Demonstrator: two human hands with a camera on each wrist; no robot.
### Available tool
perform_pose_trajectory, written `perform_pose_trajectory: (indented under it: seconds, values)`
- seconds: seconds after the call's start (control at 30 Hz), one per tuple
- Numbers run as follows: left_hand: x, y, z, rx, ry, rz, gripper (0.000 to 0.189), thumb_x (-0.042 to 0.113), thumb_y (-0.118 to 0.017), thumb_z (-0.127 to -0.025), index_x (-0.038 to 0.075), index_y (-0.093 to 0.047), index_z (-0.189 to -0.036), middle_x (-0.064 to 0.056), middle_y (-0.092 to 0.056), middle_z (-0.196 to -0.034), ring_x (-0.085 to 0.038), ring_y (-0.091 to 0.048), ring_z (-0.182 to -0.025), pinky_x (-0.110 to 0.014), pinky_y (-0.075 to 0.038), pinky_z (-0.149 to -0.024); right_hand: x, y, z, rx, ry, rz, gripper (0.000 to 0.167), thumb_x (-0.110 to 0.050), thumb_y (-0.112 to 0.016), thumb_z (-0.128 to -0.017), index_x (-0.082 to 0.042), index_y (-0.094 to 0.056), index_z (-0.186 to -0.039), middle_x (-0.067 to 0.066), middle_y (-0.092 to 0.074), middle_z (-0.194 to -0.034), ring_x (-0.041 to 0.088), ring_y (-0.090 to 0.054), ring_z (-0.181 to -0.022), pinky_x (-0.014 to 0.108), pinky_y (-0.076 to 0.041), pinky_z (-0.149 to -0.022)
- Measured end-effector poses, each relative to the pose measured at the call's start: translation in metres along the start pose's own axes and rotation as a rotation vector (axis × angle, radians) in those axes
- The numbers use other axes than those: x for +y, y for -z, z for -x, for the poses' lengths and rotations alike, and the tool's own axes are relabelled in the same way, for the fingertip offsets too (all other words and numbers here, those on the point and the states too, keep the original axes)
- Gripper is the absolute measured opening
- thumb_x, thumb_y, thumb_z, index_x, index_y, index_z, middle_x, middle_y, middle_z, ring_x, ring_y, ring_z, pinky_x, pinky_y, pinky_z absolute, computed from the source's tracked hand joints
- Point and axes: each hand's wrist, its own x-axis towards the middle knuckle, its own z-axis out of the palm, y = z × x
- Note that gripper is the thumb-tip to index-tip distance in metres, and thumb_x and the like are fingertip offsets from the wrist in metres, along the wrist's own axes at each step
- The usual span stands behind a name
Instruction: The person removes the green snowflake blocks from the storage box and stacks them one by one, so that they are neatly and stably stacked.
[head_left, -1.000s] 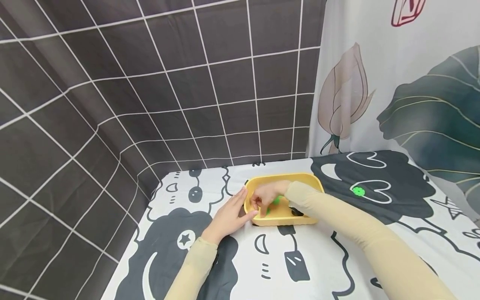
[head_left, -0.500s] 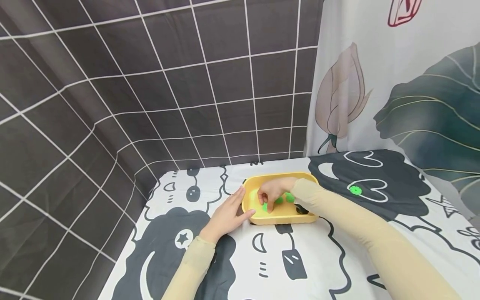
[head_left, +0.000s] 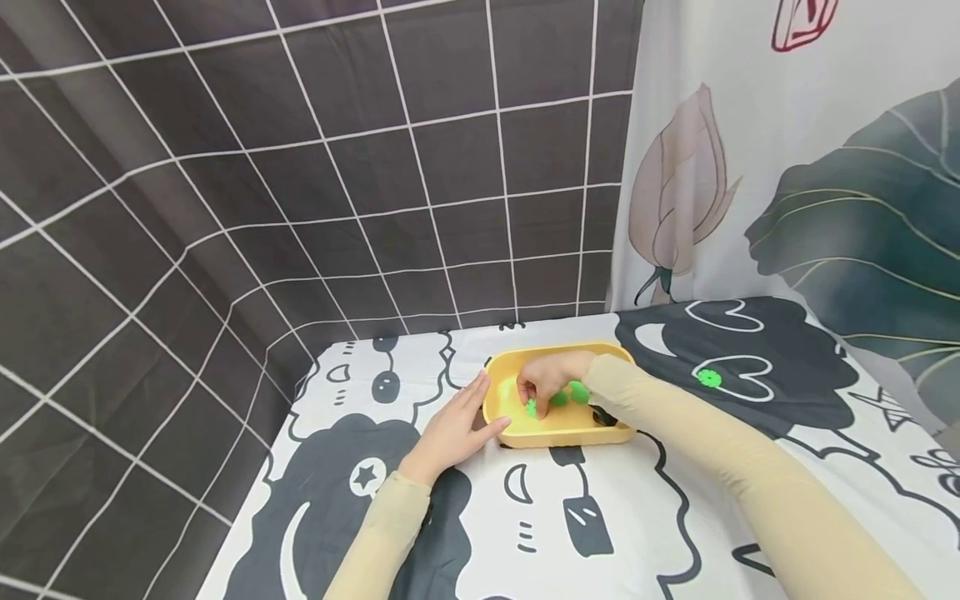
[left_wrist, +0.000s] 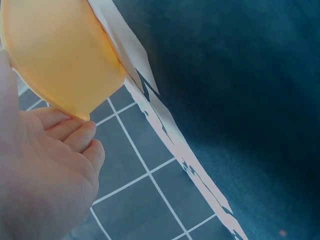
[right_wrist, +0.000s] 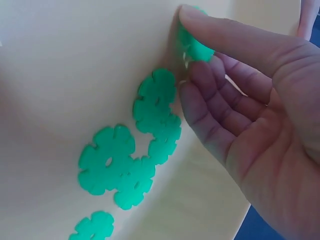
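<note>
A yellow tray (head_left: 577,439) with raised walls sits on the patterned cloth. My left hand (head_left: 448,435) lies against its left end, fingers fairly straight along the wall and thumb at the near rim. Inside the tray, my right hand (head_left: 546,379) pinches a green flower-shaped plastic disc (right_wrist: 197,46) between thumb and fingers. In the right wrist view, several more notched green discs (right_wrist: 107,159) trail away along the tray floor, some joined or overlapping. The left wrist view shows the left fingertips touching the tray's outer edge.
One loose green disc (head_left: 708,378) lies on the cloth (head_left: 645,525), right of the tray. A dark object (head_left: 602,416) shows under the right cuff. Behind stands a dark gridded curtain (head_left: 450,167), with a white leaf-print curtain (head_left: 690,208) at right.
Between one second and half a second ago, my right hand shifted slightly rightward inside the tray; it has barely moved since. The disc at its fingertips shows more now. The left hand keeps its place.
</note>
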Motion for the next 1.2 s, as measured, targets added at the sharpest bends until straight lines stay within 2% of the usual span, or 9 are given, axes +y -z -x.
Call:
perform_pose_trajectory:
  seconds: [0.27, 0.43, 0.6, 0.8, 0.97, 1.2]
  values:
    - [0.000, 0.000, 0.000, 0.006, -0.001, -0.010, 0.088, 0.066, -0.049, -0.098, 0.006, -0.029, -0.158, -0.005, -0.024, -0.165, -0.030, -0.029, -0.149, -0.045, -0.028, -0.119, -0.001, 0.003, 0.004, 0.021, 0.019, -0.017, 0.019, 0.004, -0.079, -0.077, -0.009, -0.069, -0.088, -0.005, -0.061, -0.076, 0.006, -0.052, -0.065, 0.018, -0.045, -0.062]
    - [0.001, 0.001, 0.001, 0.012, -0.002, -0.011, 0.088, 0.065, -0.049, -0.098, 0.005, -0.030, -0.158, -0.006, -0.025, -0.165, -0.030, -0.030, -0.149, -0.045, -0.028, -0.120, 0.002, 0.007, 0.005, 0.046, 0.046, -0.014, 0.014, 0.001, -0.078, -0.078, -0.009, -0.071, -0.086, -0.007, -0.063, -0.075, 0.004, -0.053, -0.064, 0.017, -0.046, -0.062]
    - [0.002, 0.001, 0.002, 0.017, -0.003, -0.009, 0.087, 0.065, -0.050, -0.098, 0.005, -0.030, -0.158, -0.007, -0.025, -0.165, -0.031, -0.030, -0.149, -0.045, -0.028, -0.119, 0.004, 0.013, 0.011, 0.109, 0.075, 0.002, 0.012, -0.001, -0.077, -0.078, -0.009, -0.072, -0.086, -0.006, -0.066, -0.077, 0.004, -0.056, -0.068, 0.019, -0.050, -0.066]
    - [0.003, 0.002, 0.000, 0.004, -0.005, -0.009, 0.088, 0.065, -0.049, -0.098, 0.005, -0.028, -0.159, -0.006, -0.023, -0.165, -0.031, -0.029, -0.149, -0.044, -0.028, -0.120, 0.002, 0.019, 0.019, 0.183, 0.120, -0.046, 0.009, -0.002, -0.074, -0.083, -0.007, -0.073, -0.090, -0.004, -0.068, -0.081, 0.006, -0.057, -0.073, 0.022, -0.052, -0.073]
    - [0.004, 0.002, -0.002, 0.008, -0.008, -0.007, 0.088, 0.065, -0.049, -0.098, 0.005, -0.028, -0.159, -0.006, -0.023, -0.165, -0.031, -0.030, -0.149, -0.045, -0.028, -0.119, 0.002, 0.025, 0.026, 0.248, 0.075, -0.126, 0.008, -0.003, -0.074, -0.084, -0.006, -0.072, -0.091, -0.002, -0.069, -0.082, 0.008, -0.060, -0.073, 0.024, -0.053, -0.072]
    - [0.004, 0.002, 0.001, -0.009, 0.009, -0.003, 0.089, 0.066, -0.048, -0.098, 0.005, -0.028, -0.159, -0.006, -0.023, -0.165, -0.032, -0.029, -0.149, -0.045, -0.027, -0.120, 0.005, 0.031, 0.043, 0.305, -0.001, -0.287, 0.010, 0.000, -0.066, -0.089, -0.002, -0.071, -0.097, 0.004, -0.069, -0.086, 0.012, -0.062, -0.075, 0.029, -0.056, -0.075]
